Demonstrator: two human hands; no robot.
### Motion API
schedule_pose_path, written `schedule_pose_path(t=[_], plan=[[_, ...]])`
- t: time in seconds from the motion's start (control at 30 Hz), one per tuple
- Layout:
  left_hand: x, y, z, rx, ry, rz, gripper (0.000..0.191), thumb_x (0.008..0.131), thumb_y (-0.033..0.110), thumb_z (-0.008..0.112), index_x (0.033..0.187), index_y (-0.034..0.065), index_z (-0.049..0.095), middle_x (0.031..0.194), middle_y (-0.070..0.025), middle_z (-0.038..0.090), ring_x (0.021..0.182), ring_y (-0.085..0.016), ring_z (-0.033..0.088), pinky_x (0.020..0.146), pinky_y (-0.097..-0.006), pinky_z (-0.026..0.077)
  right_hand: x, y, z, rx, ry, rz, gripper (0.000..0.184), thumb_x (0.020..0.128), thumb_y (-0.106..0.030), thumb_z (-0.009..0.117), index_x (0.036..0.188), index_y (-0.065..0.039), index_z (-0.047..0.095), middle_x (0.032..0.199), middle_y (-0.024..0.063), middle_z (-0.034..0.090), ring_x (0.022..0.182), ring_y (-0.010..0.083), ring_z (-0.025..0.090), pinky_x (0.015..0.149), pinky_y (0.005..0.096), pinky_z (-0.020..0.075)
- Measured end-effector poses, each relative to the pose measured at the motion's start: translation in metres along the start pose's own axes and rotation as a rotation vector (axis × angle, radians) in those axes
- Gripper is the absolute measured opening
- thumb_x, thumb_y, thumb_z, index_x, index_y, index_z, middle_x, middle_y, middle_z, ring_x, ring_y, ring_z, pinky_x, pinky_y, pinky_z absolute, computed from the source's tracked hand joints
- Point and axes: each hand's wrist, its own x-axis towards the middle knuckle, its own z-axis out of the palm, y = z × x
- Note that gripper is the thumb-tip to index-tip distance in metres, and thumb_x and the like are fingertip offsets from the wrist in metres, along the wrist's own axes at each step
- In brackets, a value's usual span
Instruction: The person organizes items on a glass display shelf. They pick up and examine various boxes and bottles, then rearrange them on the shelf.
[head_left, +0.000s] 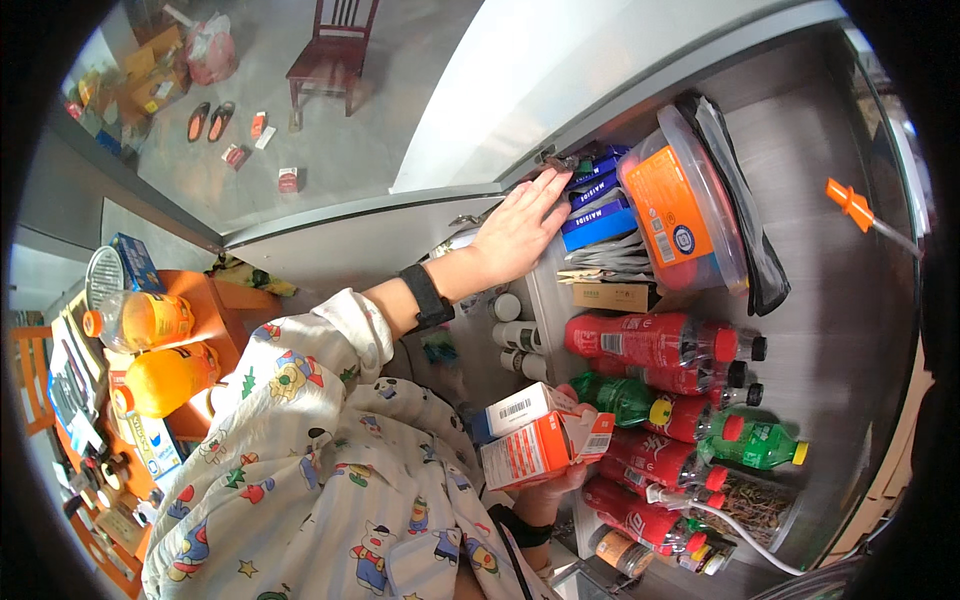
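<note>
My left hand (523, 223) is stretched flat with its back to me. Its fingertips reach a crumpled dark plastic wrapper (576, 163) beside several blue MAISIDE boxes (597, 223) on the cabinet shelf. In my right hand (551, 486) are two small cartons held together. One is an orange and white carton (517, 454) with an end flap standing up; the other is a white and blue carton (516, 409). Just past this hand stand red-labelled cola bottles (649, 454) and a green soda bottle (613, 397).
A clear plastic tub with an orange label (666, 206) and a black-edged pouch (739, 202) stand beside the blue boxes. A white cable (739, 521) crosses the bottles. White jars (517, 337) sit lower down. Small boxes (288, 180) and a wooden chair (330, 60) are on the floor.
</note>
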Motion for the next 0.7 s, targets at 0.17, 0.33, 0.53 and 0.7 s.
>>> schedule_pose_path(t=[0.17,0.33,0.53,0.7], plan=[[-0.029,0.018,-0.03,-0.621,-0.019,-0.091,0.041,0.089,0.017,0.055,0.127,0.0021,0.048,0.138,-0.0232,0.038,0.126,-0.037,0.041,0.104,-0.0419,0.037,0.004,0.003,-0.003,0.035,0.1,-0.032,0.086,0.07,-0.052,0.074,0.136,-0.013,0.034,0.139,0.0141,0.032,0.124,0.0335,0.042,0.098,0.0491,0.0448],[-0.091,0.058,-0.079,-1.229,-0.353,0.023,0.105,0.07,0.033,0.078,0.147,0.0029,0.013,0.142,-0.0246,0.029,0.13,-0.037,0.034,0.107,-0.0429,0.031,0.028,0.012,-0.005,-0.047,0.225,0.113,0.093,0.067,-0.056,0.074,0.133,-0.003,0.036,0.133,0.0147,0.039,0.122,0.0296,0.043,0.099,0.046,0.0431],[-0.094,0.056,-0.089,-0.856,-0.223,-0.109,0.117,0.058,0.028,0.084,0.148,0.0044,0.012,0.123,-0.0216,0.04,0.115,-0.038,0.041,0.099,-0.0436,0.036,0.075,0.029,0.021,-0.603,-0.135,-0.218,0.091,0.065,-0.047,0.08,0.132,-0.005,0.036,0.135,0.0173,0.035,0.123,0.0307,0.04,0.101,0.0441,0.0369],[-0.081,0.034,-0.074,-0.734,0.128,-0.187,0.119,0.057,0.029,0.086,0.146,0.0009,0.012,0.127,-0.0248,0.04,0.116,-0.041,0.044,0.097,-0.0442,0.039,0.097,0.028,0.041,-0.502,-0.218,-0.13,0.103,0.072,-0.035,0.08,0.147,-0.009,0.015,0.153,0.0106,0.009,0.141,0.0262,0.014,0.11,0.0447,0.0226]])
